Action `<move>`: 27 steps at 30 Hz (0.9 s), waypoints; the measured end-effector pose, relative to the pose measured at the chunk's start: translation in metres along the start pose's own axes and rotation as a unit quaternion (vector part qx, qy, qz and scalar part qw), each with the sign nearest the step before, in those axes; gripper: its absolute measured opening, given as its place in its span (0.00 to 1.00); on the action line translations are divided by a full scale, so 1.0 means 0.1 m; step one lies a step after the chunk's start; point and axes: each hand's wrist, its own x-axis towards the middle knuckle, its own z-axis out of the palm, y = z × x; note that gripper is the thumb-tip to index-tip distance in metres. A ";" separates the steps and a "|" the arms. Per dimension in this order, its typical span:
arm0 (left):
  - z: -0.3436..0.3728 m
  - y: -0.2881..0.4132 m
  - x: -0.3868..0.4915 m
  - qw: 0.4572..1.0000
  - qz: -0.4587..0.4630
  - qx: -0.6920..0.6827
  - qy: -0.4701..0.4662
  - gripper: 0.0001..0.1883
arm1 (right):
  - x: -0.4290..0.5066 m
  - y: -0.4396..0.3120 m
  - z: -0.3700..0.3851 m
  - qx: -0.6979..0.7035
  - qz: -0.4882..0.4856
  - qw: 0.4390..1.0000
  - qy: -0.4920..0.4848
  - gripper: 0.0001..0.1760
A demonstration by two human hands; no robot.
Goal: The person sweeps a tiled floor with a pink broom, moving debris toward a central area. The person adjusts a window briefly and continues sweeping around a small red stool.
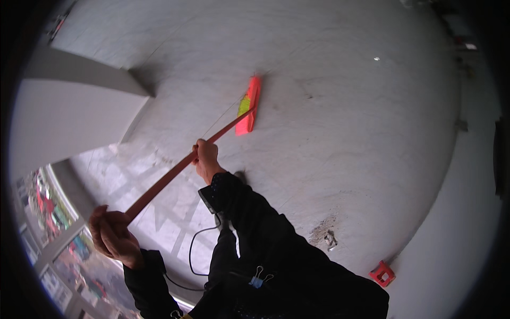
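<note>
A push broom with a pinkish-red head (253, 99) and pink and yellow bristles (244, 105) rests on the grey concrete floor (338, 131). Its long reddish handle (167, 181) slants from the head down to the lower left. My left hand (113, 235) is wrapped around the top end of the handle, beside the window. Farther down the handle, nearer the head, my right hand (207, 157) grips it. A thin string or line shows beside the handle near the head.
A white pillar (79, 115) stands at the left, above a window (75, 247). Dirt with a crumpled scrap (330, 239) lies at the lower right. A red plastic stool (382, 274) stands by the right wall (450, 223). A black cable (190, 251) hangs between my sleeves.
</note>
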 end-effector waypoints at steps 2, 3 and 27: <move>0.16 -0.27 -0.15 0.996 -0.041 -0.035 -0.073 0.16 | 0.15 -0.28 -0.27 -0.027 -0.039 0.997 0.055 0.10; 0.35 -0.27 -0.26 0.989 -0.117 -0.027 -0.090 0.16 | 0.25 -0.41 -0.46 -0.038 -0.059 0.995 0.072 0.09; 0.46 -0.32 -0.92 0.917 -0.156 -0.121 -0.346 0.14 | 0.08 -0.38 -2.14 0.078 -0.218 0.963 0.141 0.10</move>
